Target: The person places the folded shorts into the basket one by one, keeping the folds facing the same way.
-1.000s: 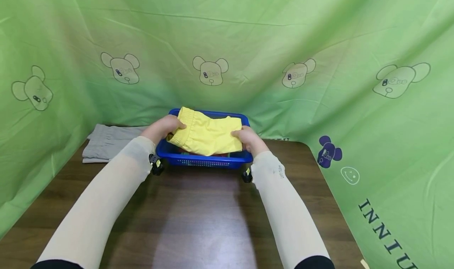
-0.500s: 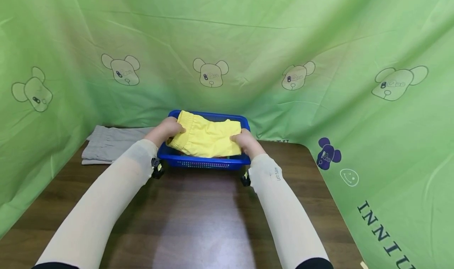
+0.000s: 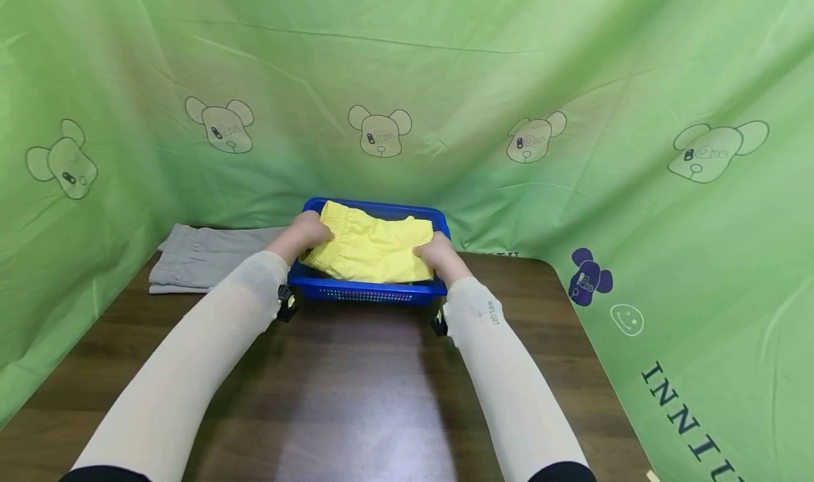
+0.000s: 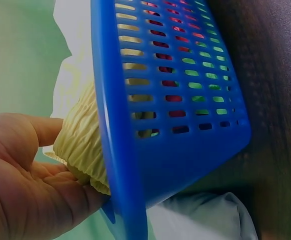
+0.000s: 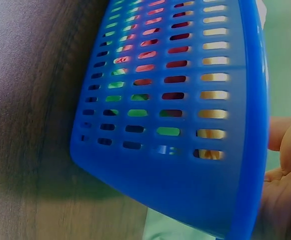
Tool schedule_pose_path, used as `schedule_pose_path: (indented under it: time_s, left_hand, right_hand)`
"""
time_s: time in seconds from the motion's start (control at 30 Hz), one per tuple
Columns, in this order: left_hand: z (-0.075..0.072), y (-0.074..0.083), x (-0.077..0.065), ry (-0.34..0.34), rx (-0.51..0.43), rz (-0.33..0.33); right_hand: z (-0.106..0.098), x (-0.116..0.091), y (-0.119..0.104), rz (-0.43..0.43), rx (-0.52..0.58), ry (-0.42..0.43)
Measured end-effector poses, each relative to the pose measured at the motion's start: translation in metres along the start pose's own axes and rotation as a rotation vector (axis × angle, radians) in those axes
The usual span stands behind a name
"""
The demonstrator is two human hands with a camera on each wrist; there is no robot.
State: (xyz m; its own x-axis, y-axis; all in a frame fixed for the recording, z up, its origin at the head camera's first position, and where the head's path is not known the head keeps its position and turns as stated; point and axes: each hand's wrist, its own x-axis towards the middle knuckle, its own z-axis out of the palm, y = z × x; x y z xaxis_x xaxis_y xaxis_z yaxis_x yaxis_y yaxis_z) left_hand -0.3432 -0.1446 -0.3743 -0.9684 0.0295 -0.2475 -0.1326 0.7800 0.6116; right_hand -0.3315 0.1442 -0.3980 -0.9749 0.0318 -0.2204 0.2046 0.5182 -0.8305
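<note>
The left hand pinches the gathered waistband of the yellow shorts between thumb and fingers; the right hand seems to pinch the other end, its fingertips hidden behind the rim in the right wrist view. The shorts lie in the mouth of the blue basket, mid-frame. Both wrist views show red and green things through its slots, largely covered in the head view. Folded grey cloth rests on the tabletop, left of frame.

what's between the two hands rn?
The yellow garment, with the blue basket under it. Head view shows it: the left hand grips the gathered end, the right hand the opposite end.
</note>
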Motion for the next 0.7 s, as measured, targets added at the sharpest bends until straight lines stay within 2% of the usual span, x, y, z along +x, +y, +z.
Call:
schedule_pose_path:
  time_s: [0.27, 0.47, 0.7]
  left_hand:
    - [0.0054, -0.0026, 0.0072, 0.03, 0.05, -0.001]
    - [0.0086, -0.0018, 0.0078, 0.049, 0.085, 0.025]
    - [0.0086, -0.0003, 0.008, -0.02, 0.1, -0.006]
  right_hand:
    - [0.0024, 0.0, -0.0001, -0.011, -0.145, 0.029]
    - [0.0023, -0.0028, -0.0022, -0.006, -0.245, 0.037]
    - [0.0037, -0.0036, -0.0015, -0.012, -0.316, 0.048]
